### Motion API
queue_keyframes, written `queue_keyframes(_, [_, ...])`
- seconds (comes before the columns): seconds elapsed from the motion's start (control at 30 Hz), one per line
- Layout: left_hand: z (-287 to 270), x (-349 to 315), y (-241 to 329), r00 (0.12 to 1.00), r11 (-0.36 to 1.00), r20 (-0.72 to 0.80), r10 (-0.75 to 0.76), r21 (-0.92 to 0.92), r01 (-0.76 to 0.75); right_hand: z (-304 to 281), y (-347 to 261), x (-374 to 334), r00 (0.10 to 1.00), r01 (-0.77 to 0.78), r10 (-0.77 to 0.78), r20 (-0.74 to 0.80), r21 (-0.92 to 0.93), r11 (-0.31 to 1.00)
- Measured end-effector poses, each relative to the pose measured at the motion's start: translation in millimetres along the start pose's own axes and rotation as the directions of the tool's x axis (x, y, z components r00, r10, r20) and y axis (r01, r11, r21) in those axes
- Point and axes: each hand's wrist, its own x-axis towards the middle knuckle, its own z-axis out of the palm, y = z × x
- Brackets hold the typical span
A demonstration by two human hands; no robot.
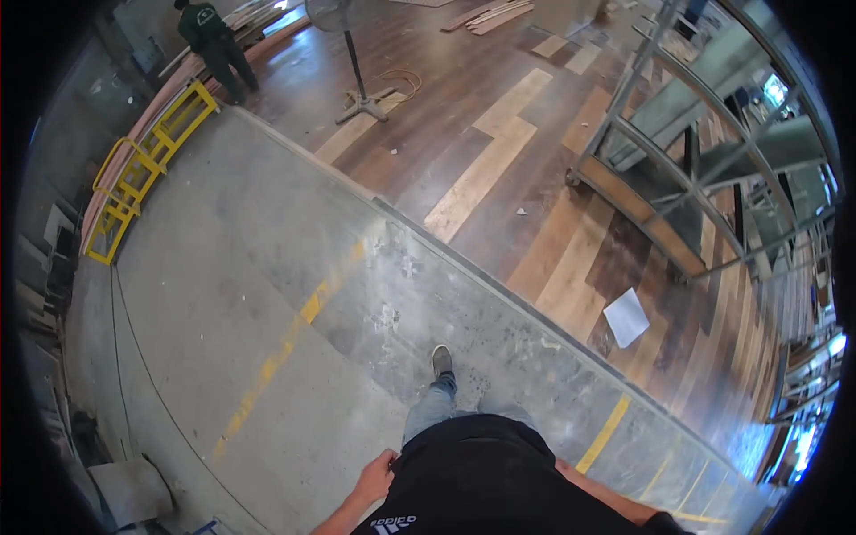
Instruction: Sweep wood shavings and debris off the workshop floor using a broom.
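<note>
My left hand (376, 476) is low beside the left edge of my black shirt (486, 477), its visible fingers curled in. Whatever lies within those fingers, if anything, is hidden. On the other side, my right forearm (602, 490) passes behind the shirt, which hides the fingers of my right hand. Below me, one grey shoe (441, 359) and my blue jeans (430, 413) show over the grey concrete floor (259, 267).
A raised edge (499, 278) separates the concrete from wood-plank flooring (490, 169). White paper (627, 318) lies there, near a wheeled metal rack (678, 178). A pedestal fan (357, 76) stands ahead. Yellow railings (147, 169) line the left, near a person in dark clothing (214, 45).
</note>
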Motion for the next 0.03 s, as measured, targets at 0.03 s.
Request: queue_keyframes(0.03, [-16.1, 4.3, 21.6, 0.996, 0.987, 0.070, -0.052, 0.154, 0.041, -15.3, -20.0, 4.5, 1.000, 0.013, -0.012, 0.010, -0.021, 1.000])
